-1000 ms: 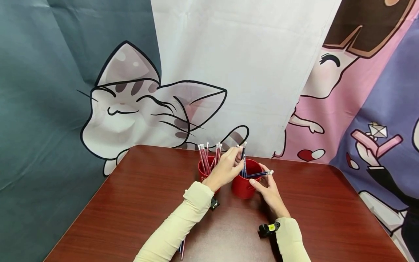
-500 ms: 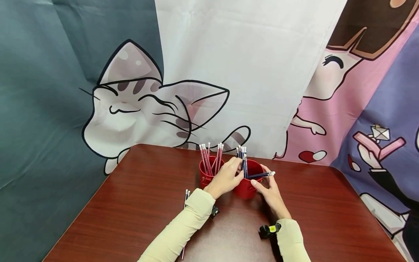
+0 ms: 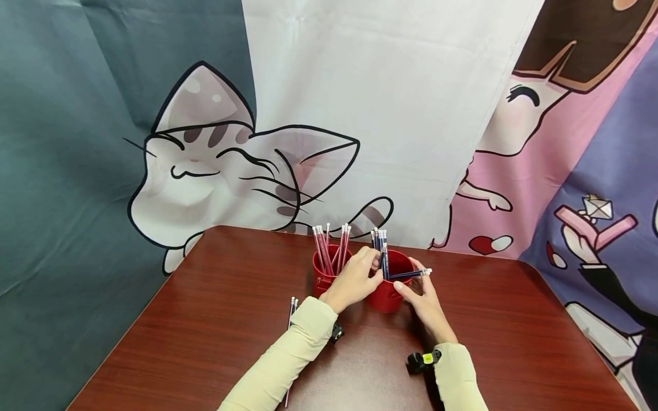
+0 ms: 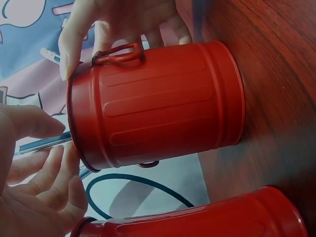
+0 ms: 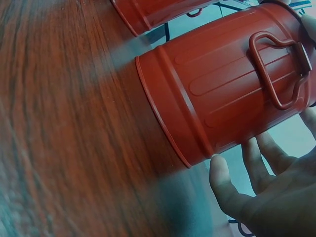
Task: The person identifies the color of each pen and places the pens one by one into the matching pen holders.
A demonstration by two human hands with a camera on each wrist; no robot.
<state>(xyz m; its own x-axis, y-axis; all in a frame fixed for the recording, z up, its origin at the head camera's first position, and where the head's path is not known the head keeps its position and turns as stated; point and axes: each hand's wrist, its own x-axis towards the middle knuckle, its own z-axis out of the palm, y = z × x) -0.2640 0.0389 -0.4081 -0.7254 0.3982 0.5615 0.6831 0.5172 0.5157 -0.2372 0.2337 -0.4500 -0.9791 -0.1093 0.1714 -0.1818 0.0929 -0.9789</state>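
Two small red metal buckets with wire handles stand side by side. The right bucket (image 3: pixel 385 298) has several dark blue pencils (image 3: pixel 385 262) in it, white eraser ends up, one leaning far over the right rim. My left hand (image 3: pixel 353 281) is at this bucket's left rim. In the left wrist view its thumb and fingers pinch a blue pencil (image 4: pixel 43 143) at the mouth. My right hand (image 3: pixel 425 302) grips the bucket's right side, thumb at the near rim, fingers round the far side. The left bucket (image 3: pixel 321 282), partly behind my left hand, holds several pink pencils (image 3: pixel 323 251).
A few pencils (image 3: pixel 292 309) lie on the brown wooden table (image 3: pixel 216 319), partly hidden under my left sleeve. Both wrists carry small black cameras (image 3: pixel 422 361). A cartoon-printed curtain (image 3: pixel 401 114) hangs behind the table's far edge.
My left hand has come down slightly at the right bucket, and more blue pencil tops show above it. The right hand keeps its grip. The last half second shows almost no movement.
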